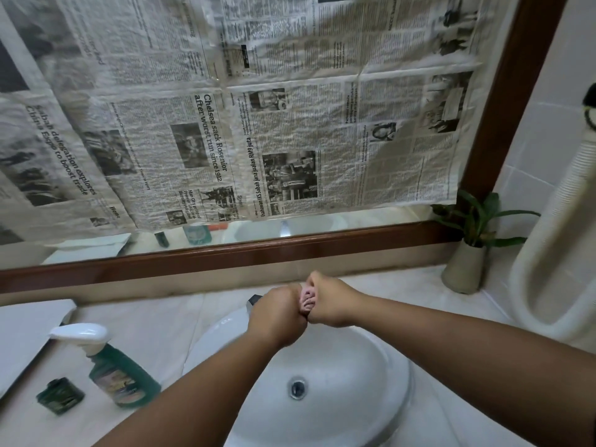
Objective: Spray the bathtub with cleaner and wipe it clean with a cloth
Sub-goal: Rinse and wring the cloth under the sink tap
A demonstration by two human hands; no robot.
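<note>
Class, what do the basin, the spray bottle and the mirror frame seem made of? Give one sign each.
Basin: likely glazed ceramic, glossy white. Spray bottle: plastic, translucent green with white trigger. Mirror frame: probably varnished wood, reddish-brown with sheen.

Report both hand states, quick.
Left hand: back to the camera, fingers hidden against the right hand; cannot be told.
Right hand: closed, fingers curled against the left hand, no object visible.
</note>
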